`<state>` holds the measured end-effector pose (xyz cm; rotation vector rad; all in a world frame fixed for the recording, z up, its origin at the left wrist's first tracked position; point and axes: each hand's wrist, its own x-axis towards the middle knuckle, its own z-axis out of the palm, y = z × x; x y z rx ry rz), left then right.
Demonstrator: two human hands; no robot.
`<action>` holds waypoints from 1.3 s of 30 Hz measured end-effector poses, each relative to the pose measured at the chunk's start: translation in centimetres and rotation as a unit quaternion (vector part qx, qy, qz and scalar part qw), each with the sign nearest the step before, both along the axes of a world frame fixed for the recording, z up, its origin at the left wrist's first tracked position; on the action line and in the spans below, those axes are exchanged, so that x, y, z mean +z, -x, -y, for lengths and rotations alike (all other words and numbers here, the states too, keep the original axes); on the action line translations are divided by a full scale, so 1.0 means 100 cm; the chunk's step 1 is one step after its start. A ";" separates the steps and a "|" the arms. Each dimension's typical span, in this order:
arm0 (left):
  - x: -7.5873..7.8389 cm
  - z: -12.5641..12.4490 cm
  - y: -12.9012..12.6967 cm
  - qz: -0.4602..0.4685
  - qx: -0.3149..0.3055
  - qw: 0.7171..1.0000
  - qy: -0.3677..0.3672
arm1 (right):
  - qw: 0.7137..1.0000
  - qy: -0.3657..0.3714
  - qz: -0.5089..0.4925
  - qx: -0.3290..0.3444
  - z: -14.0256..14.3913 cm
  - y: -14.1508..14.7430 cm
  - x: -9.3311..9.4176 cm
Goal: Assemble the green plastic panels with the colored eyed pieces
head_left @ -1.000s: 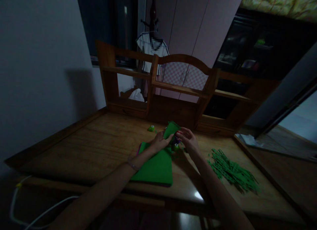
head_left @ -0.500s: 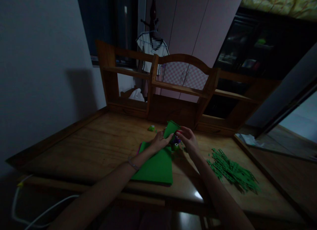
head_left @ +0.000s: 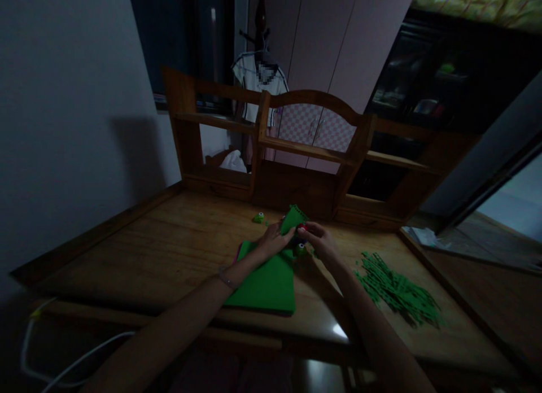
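Observation:
My left hand pinches a small green sheet with a punched edge, holding it up above the wooden desk. My right hand is closed around a small punch tool at the sheet's right edge; a red part shows at my fingertips and a green knob sits just below. A stack of green sheets lies under my left wrist.
A second small green punch rests on the desk behind my hands. A heap of green strips lies to the right. A wooden shelf unit stands at the desk's back. A white cable hangs at the lower left.
My right hand has closed in toward the sheet's edge, its fingers now curled tighter on the punch. The left hand and the sheet have barely moved.

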<state>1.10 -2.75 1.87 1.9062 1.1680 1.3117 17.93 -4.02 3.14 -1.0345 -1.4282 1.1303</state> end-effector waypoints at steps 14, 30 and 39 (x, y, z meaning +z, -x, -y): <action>-0.012 -0.003 0.000 0.023 -0.033 0.999 -0.012 | 0.999 0.003 0.026 -0.024 -0.001 0.001 0.001; -0.011 -0.003 0.001 0.007 -0.010 0.999 -0.036 | 0.998 -0.011 0.016 -0.061 -0.002 0.005 -0.001; -0.007 0.000 0.003 -0.015 -0.013 0.999 -0.044 | 0.995 0.003 0.045 -0.094 0.003 0.006 0.004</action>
